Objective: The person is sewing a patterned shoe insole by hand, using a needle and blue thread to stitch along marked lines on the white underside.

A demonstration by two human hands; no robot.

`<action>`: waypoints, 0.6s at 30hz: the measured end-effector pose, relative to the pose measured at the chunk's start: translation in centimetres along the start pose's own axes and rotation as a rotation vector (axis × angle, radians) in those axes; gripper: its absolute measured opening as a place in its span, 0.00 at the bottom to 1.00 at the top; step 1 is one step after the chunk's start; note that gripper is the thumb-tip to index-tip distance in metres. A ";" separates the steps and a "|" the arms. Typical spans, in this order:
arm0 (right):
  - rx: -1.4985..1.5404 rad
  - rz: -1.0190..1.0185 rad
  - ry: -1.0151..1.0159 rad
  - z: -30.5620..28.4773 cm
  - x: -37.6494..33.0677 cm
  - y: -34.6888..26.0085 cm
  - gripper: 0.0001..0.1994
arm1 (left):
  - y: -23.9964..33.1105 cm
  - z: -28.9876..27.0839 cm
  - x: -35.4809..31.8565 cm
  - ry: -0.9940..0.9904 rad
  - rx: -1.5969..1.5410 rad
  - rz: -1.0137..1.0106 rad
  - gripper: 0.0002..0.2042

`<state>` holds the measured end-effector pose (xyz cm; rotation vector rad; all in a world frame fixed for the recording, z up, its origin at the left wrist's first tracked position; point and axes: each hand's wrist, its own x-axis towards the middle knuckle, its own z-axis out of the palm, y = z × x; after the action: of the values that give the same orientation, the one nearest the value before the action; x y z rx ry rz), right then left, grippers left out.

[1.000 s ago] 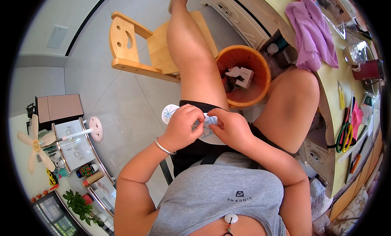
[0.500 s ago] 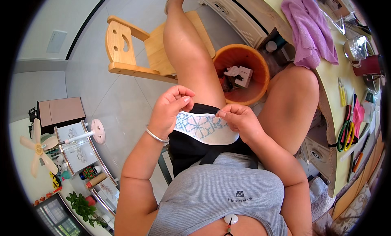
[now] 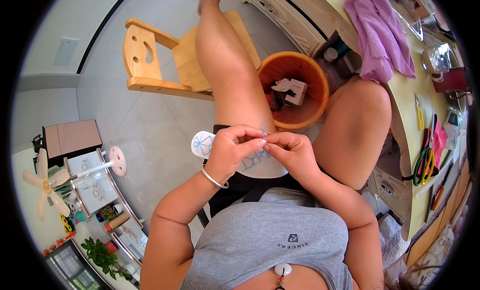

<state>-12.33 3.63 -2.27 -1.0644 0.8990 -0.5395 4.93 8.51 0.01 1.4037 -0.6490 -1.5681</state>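
Note:
A white insole with blue stitched lines lies across my lap on black fabric, its rounded end sticking out left of my hands. My left hand and my right hand meet above its middle, thumbs and forefingers pinched tip to tip. A bit of blue thread shows at the joined fingertips, and both hands seem to pinch it. Whether a needle is there is too small to tell. The hands cover the insole's upper middle, while its lower edge shows between them.
An orange bin with rubbish stands beyond my lap, beside a wooden chair. On the table at right lie a purple towel, scissors and a yellow-handled tool. A fan and a plant are at left.
My left hand has moved right and lowered to meet the right fingertips, which stayed nearly in place. The insole's rounded left end has come into view, and blue thread now shows at the fingertips.

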 end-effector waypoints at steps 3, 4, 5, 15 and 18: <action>0.066 0.045 0.020 -0.1 0.0 -0.3 0.06 | -0.7 -0.6 0.3 0.035 -0.033 0.051 0.08; 0.095 0.063 0.021 -0.1 0.0 -0.5 0.06 | -0.6 -0.9 0.2 0.040 -0.044 0.043 0.07; 0.156 0.089 0.016 -0.1 0.1 -0.8 0.06 | -0.6 -1.1 0.2 0.046 -0.054 0.035 0.06; 0.524 0.263 -0.013 -1.2 0.8 -0.4 0.03 | -0.2 -1.4 0.5 0.032 -0.356 -0.018 0.03; 0.543 0.260 -0.007 -1.2 0.9 -0.4 0.03 | -0.3 -1.9 0.5 0.048 -0.403 -0.005 0.02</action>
<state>-12.81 2.24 -2.48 -0.4495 0.8058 -0.5202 6.73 8.56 -0.93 1.1352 -0.2774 -1.5593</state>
